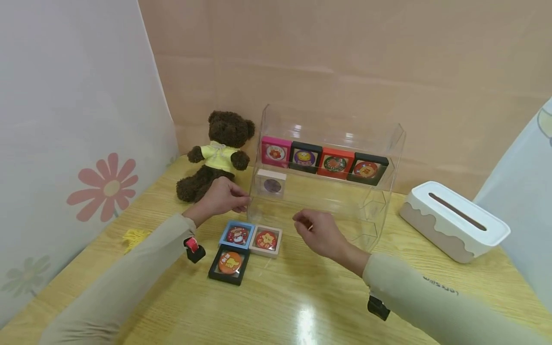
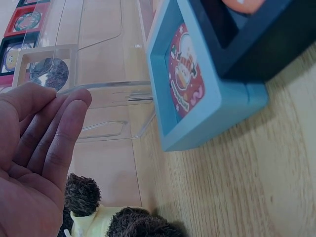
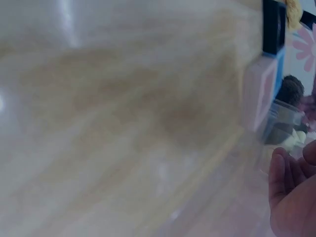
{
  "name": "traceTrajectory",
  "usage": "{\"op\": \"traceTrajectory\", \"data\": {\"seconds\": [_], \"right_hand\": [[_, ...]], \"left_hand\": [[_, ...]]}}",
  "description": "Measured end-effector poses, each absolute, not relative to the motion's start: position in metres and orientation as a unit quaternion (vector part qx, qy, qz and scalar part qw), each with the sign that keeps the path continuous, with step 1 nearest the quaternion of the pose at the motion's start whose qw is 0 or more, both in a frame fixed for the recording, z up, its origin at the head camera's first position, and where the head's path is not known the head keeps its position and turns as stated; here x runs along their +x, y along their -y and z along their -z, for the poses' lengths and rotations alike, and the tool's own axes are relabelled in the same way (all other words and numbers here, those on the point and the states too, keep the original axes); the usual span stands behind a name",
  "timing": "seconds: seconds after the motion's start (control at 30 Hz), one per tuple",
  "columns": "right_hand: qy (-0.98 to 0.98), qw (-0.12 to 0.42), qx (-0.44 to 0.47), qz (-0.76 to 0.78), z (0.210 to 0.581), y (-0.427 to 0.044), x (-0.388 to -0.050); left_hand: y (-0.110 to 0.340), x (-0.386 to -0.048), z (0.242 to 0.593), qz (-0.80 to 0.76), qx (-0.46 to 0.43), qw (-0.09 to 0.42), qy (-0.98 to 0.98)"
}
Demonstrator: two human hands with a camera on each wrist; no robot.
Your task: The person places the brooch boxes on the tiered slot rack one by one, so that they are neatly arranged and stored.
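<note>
A clear acrylic tiered display rack (image 1: 310,196) stands on the table. My left hand (image 1: 224,196) is at its left side edge; in the left wrist view the thumb and fingers (image 2: 71,101) pinch that edge. My right hand (image 1: 321,232) hovers before the rack, fingers loosely curled, holding nothing. In front lie three square framed badges: a light blue frame (image 1: 237,235), a cream frame (image 1: 266,239) and a black frame (image 1: 229,264). On the upper tier stand a pink frame (image 1: 275,152), a red frame (image 1: 335,163) and two black ones; a white frame (image 1: 271,184) sits lower left.
A brown teddy bear (image 1: 220,155) in a yellow shirt sits left of the rack. A white and beige tissue box (image 1: 453,221) stands at the right. Yellow yarn-like strands (image 1: 135,238) lie by the left forearm. A cloth backdrop (image 1: 345,57) hangs behind.
</note>
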State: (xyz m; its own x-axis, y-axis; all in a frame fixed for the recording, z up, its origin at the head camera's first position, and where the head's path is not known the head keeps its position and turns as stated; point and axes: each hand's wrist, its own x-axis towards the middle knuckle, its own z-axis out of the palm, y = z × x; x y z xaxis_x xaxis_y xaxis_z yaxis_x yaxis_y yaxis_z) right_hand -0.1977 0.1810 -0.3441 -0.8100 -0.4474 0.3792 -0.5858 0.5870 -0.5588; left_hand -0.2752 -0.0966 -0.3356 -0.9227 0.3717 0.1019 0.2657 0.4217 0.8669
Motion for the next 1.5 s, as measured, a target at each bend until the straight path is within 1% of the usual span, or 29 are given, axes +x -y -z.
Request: {"op": "traceTrajectory", "data": {"seconds": [0.2,0.53,0.73,1.07,1.2,1.4,1.5], "right_hand": [[0.891,0.05,0.286,-0.349,0.366,-0.178,-0.186],[0.897,0.001,0.281,-0.341,0.379,-0.161,-0.185],[0.908,0.0,0.255,-0.333,0.381,-0.153,-0.185],[0.915,-0.027,0.211,-0.343,0.384,-0.15,-0.187],[0.909,-0.025,0.204,-0.362,0.385,-0.149,-0.187],[0.91,0.003,0.214,-0.355,0.39,-0.149,-0.188],[0.91,-0.002,0.214,-0.355,0.389,-0.149,-0.188]], "left_hand": [[0.097,-0.275,0.334,-0.501,0.188,0.051,-0.843],[0.095,-0.276,0.334,-0.5,0.196,0.046,-0.842],[0.094,-0.276,0.335,-0.504,0.192,0.05,-0.841],[0.096,-0.276,0.337,-0.505,0.189,0.05,-0.841],[0.096,-0.276,0.337,-0.504,0.187,0.053,-0.841],[0.096,-0.275,0.336,-0.501,0.185,0.056,-0.843],[0.096,-0.274,0.335,-0.502,0.187,0.058,-0.843]]}}
